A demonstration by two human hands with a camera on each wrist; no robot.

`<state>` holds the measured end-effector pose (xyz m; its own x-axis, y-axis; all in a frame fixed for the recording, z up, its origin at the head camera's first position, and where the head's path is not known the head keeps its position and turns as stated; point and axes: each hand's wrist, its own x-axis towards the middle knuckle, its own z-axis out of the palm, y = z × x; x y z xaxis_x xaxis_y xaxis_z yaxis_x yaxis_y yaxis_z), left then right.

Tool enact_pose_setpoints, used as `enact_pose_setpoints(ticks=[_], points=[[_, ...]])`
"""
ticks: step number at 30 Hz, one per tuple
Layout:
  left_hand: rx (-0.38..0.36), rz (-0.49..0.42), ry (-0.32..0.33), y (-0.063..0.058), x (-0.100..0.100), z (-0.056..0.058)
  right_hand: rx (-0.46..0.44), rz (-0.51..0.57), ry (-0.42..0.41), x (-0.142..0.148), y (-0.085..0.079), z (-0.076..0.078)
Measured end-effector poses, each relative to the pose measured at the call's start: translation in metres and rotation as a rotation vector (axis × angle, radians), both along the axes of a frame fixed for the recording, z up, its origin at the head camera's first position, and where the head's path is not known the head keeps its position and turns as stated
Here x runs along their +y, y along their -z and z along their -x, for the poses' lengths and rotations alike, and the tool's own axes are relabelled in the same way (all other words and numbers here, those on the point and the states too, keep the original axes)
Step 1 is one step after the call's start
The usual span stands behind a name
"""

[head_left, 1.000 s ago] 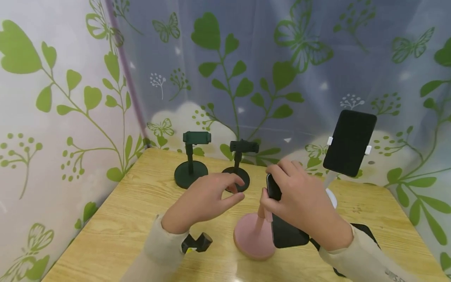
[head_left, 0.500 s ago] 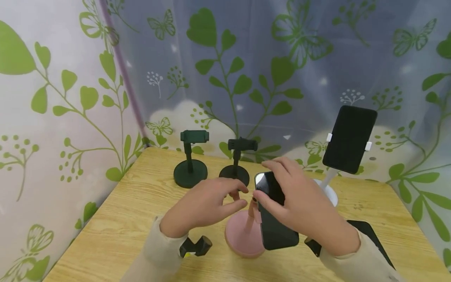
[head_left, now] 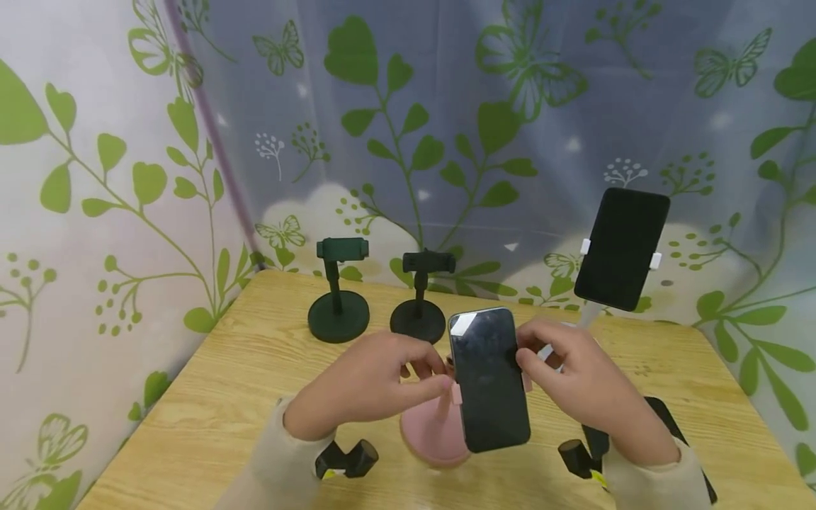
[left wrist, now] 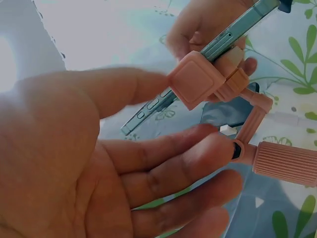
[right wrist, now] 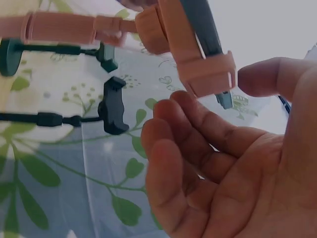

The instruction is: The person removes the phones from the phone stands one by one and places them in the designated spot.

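Observation:
A black-screened phone (head_left: 489, 382) sits upright in the clamp of a pink phone stand (head_left: 433, 435), its screen toward me. The stand's pink clamp arms grip both long edges of the phone. My left hand (head_left: 370, 379) is at the left edge; its thumb tip touches the pink clamp arm (left wrist: 195, 79), and the other fingers are relaxed below. On the opposite side, my right hand (head_left: 583, 372) has its thumb right at the other clamp arm (right wrist: 210, 77), with its fingers loosely bent beneath. The stand's upright is mostly hidden behind the phone in the head view.
Behind stand a dark green phone stand (head_left: 338, 315) and a black one (head_left: 417, 319), both without phones. A white stand at the right holds another phone (head_left: 621, 248). A dark flat item (head_left: 663, 418) lies under my right forearm on the wooden table (head_left: 255, 368).
The phone and clamp have turned to face me. My right hand has come off the phone's front to its right edge, and my left thumb has reached the left clamp arm.

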<state>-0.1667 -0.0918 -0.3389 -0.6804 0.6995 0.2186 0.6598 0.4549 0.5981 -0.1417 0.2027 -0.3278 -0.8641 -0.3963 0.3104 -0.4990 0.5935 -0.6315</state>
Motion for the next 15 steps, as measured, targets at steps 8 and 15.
enact_pose_setpoints(ticks=[8,15], points=[[-0.057,-0.025,0.120,0.002,0.003,0.002,0.024,0.066,-0.083,-0.002,0.013,0.003],[-0.069,-0.034,0.118,0.004,0.006,0.003,0.020,0.033,-0.085,0.007,0.011,0.001]])
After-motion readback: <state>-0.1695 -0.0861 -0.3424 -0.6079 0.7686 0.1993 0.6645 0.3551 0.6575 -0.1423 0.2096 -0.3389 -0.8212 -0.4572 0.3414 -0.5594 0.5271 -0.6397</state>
